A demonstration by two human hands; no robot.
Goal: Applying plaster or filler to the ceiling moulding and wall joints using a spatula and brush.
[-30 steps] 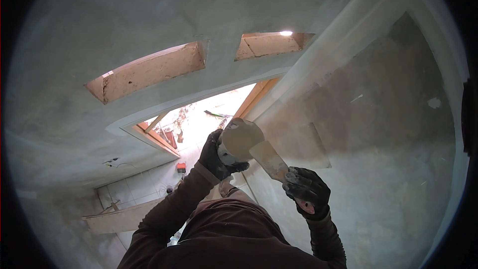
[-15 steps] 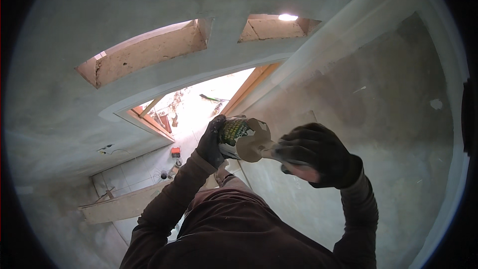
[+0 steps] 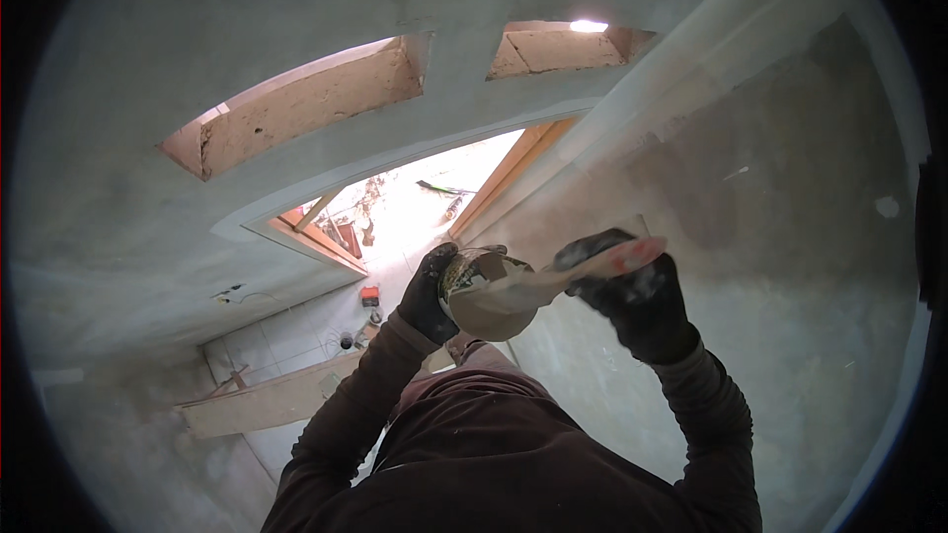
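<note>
Left hand (image 3: 431,296) on the left side of the tub (image 3: 466,272), out ahead of the torso. Scraper (image 3: 541,286) in the right hand (image 3: 637,306), reaching leftward across the tub. Beyond them I have a doorway (image 3: 439,188); over it, a left opening (image 3: 316,104) and a right opening (image 3: 563,51). Left of the left forearm I log a board (image 3: 262,403), tiles (image 3: 255,345) past it. Side wall (image 3: 780,237) on my right.

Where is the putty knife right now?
In the head view, the putty knife is just right of centre, held in the right hand and reaching left across the beige face of the round container in the left hand.
</note>
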